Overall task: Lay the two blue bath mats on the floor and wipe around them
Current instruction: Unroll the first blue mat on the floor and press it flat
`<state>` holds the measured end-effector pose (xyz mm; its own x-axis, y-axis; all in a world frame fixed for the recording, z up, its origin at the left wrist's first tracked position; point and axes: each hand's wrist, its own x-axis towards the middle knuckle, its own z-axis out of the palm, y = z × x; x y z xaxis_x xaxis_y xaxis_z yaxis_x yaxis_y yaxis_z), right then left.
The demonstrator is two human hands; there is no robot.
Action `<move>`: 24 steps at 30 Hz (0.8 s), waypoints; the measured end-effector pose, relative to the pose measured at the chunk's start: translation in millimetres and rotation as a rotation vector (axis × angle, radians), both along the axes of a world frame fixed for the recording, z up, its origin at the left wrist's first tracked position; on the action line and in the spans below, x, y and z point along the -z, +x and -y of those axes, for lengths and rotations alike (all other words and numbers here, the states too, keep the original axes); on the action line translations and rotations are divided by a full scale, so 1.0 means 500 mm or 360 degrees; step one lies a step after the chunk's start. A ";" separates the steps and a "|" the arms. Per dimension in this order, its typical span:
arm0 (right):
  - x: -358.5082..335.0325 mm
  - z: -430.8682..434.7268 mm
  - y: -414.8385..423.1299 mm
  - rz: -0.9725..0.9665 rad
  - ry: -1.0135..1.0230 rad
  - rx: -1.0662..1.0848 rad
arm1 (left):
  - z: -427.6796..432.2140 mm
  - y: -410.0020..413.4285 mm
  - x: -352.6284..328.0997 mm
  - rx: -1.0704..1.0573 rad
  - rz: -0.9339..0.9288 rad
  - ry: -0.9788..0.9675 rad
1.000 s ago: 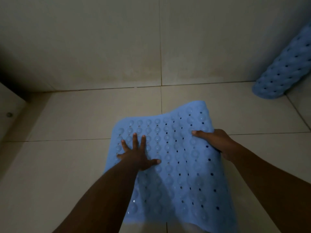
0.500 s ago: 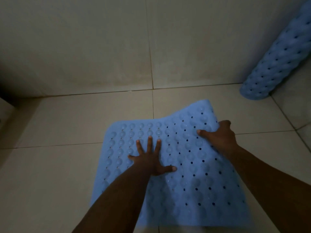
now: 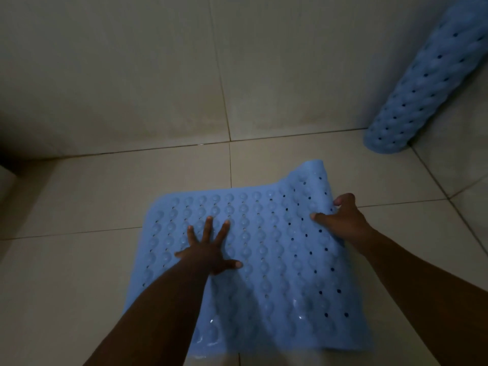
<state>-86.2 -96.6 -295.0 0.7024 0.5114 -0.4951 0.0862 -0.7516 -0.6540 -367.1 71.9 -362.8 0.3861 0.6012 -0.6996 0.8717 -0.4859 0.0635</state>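
1. The first blue bath mat lies spread on the tiled floor directly in front of the person, with its bumps and drain holes facing up. Most of it looks flat against the tiles. Its far right corner is lifted and curls up off the floor.
2. The left hand presses flat on the left-middle part of this mat, fingers straight and spread, grasping nothing.
3. The right hand grasps the mat's right edge just below the lifted corner, with the thumb on top and the fingers curled round the edge.
4. The second blue bath mat is rolled into a tube. It stands tilted at the far right, lower end on the floor, well apart from the first mat.
5. By my reading, the task is in its early part. The first mat is nearly laid and only needs its raised corner lowered and pressed down. The second mat has not yet been unrolled or placed.
6. The wiping around the mats looks not yet begun, and no cloth or mop is in view.
7. A pale tiled wall meets the floor just beyond the first mat, and the light is dim.
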 end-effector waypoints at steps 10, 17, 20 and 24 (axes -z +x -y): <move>0.019 -0.033 -0.015 -0.0171 0.0058 0.0056 | 0.055 0.025 -0.026 0.0186 0.0195 0.0134; -0.023 -0.023 0.007 0.0068 0.0016 0.0038 | 0.078 0.069 0.007 0.0187 0.0035 0.0038; -0.021 -0.006 0.030 0.0409 -0.0039 0.0075 | 0.079 0.072 0.007 0.0179 0.0034 0.0034; -0.006 0.014 0.042 0.0603 -0.0164 0.0146 | 0.081 0.074 0.006 0.0160 0.0036 0.0042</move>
<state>-65.3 -103.4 -291.9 0.8855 0.3993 -0.2378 0.2363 -0.8275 -0.5094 -330.1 31.2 -365.8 0.4612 0.5768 -0.6742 0.8168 -0.5729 0.0686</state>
